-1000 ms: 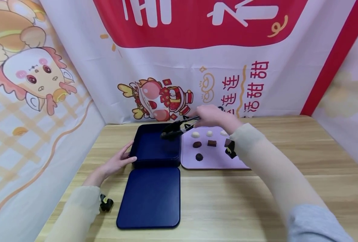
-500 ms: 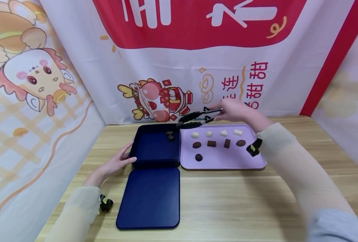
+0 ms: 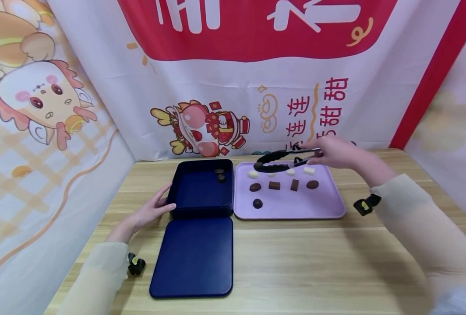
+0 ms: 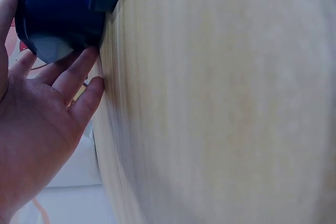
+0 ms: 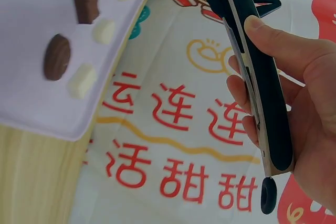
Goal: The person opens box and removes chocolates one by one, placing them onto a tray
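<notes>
My left hand (image 3: 150, 213) rests against the left side of a dark blue box (image 3: 182, 212), its fingers extended along the wall and the thumb near the front corner. In the left wrist view, those fingertips (image 4: 86, 59) touch the box's outside. Two dark chocolates (image 3: 221, 177) lie in the box's back right corner. My right hand (image 3: 331, 151) grips black-and-silver tongs (image 3: 274, 168) by their handles, thumb along one arm in the right wrist view. The tongs' black heads hang over the back left of a lilac tray (image 3: 292, 210), overlapping some white chocolates there.
The tray carries several chocolates: a row of white ones (image 3: 252, 174), a row of brown ones (image 3: 274, 185), and one dark round piece (image 3: 258, 203) in front. A flat blue lid (image 3: 193, 258) lies before the box. A printed cloth (image 3: 138, 96) hangs close behind the tray.
My right hand has carried the tongs rightward from over the box to over the tray. The two chocolates in the box, first hidden by the tongs, now show. My left hand stays put.
</notes>
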Demonstrator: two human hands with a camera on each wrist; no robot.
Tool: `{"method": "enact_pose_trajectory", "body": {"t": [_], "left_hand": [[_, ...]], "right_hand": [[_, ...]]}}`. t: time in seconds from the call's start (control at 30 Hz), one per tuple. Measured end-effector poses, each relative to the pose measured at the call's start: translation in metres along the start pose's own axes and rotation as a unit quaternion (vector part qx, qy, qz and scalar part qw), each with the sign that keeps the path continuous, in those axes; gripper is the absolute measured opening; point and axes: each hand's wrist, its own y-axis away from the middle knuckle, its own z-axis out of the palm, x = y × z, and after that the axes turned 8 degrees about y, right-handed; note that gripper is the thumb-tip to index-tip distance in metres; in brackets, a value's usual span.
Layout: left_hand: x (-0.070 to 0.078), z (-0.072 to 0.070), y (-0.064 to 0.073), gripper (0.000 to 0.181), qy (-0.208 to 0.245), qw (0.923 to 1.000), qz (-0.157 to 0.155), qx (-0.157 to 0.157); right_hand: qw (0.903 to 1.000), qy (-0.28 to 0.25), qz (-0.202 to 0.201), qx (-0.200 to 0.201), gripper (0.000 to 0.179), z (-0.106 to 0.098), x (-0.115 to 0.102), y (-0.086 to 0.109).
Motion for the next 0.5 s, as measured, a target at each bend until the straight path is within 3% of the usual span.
{"method": "enact_pose_trajectory", "body": {"t": [0.5], "left_hand": [[-0.001, -0.003, 0.002, 0.079, 0.010, 0.9999, -0.004, 0.000]], "right_hand": [[0.9995, 0.023, -0.009, 0.018, 0.049, 0.020, 0.003, 0.051]]}}
